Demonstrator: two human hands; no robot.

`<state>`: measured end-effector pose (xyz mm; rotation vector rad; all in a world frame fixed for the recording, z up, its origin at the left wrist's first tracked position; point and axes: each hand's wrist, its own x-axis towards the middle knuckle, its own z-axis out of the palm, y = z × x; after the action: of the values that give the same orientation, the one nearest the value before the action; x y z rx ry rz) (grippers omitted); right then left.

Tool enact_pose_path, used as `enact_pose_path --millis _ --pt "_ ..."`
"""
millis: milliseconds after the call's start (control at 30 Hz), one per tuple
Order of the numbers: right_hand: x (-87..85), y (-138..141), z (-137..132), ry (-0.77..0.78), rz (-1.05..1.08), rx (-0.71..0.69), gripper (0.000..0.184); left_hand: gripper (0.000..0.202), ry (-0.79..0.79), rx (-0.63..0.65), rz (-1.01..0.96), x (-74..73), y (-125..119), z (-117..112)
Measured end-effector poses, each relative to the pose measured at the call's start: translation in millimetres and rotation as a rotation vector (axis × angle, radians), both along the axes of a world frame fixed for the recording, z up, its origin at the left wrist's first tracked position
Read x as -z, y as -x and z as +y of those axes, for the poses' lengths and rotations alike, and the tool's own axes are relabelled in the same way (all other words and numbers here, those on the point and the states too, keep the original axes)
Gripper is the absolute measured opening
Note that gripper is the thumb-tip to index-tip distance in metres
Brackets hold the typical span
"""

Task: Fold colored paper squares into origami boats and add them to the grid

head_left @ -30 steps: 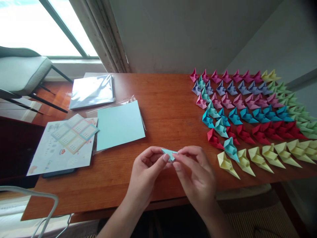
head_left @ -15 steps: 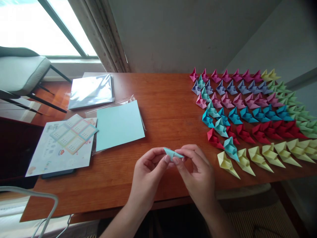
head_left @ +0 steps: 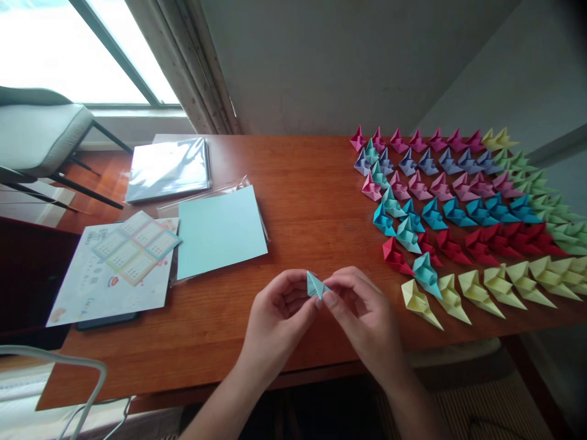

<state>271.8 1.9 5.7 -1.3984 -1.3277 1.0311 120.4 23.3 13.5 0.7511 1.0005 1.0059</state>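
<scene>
Left hand (head_left: 273, 311) and right hand (head_left: 367, 308) pinching one small light-blue folded paper (head_left: 315, 285), lower centre of frame.
Left thumb and fingers closed on the paper's left part; right thumb and fingertips closed on its right end; piece held above the wooden table (head_left: 302, 201), pointed corner toward top of frame. Right of the hands, out to the right edge: folded shapes in rows, from top down magenta (head_left: 398, 143), lavender (head_left: 407, 164), pink (head_left: 417, 185), blue (head_left: 432, 215), red (head_left: 452, 245), pale yellow (head_left: 417, 300); light-blue shapes (head_left: 426, 275) run diagonally across the rows' left ends, pale green shapes (head_left: 568, 237) at far right. Left of centre: light-blue sheets (head_left: 220, 229). Farther left: gridded card (head_left: 136, 247) on a printed sheet (head_left: 137, 298). Upper left: glossy wrapped pack (head_left: 169, 168), chair (head_left: 46, 131) beyond.
</scene>
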Motion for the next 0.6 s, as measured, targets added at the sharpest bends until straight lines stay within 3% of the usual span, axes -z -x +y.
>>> enact_pose_path --millis 133,267,400,600 --pt "-2.1 7.0 -2.9 -0.069 -0.029 0.027 0.005 0.02 0.024 -0.055 0.016 1.2 -3.1 0.0" --pt "-2.5 10.6 -5.8 -0.24 -0.187 0.09 0.011 0.019 0.057 -0.109 -0.011 -1.9 -4.2 0.2" --pt "-4.1 9.1 -4.2 -0.371 -0.337 0.162 0.013 0.016 0.059 -0.069 -0.014 -4.4 -4.2 -0.6" --pt "-9.1 0.2 -0.5 -0.574 -0.59 0.13 0.027 0.012 0.112 -0.057 -0.017 -5.2 -3.2 -1.1"
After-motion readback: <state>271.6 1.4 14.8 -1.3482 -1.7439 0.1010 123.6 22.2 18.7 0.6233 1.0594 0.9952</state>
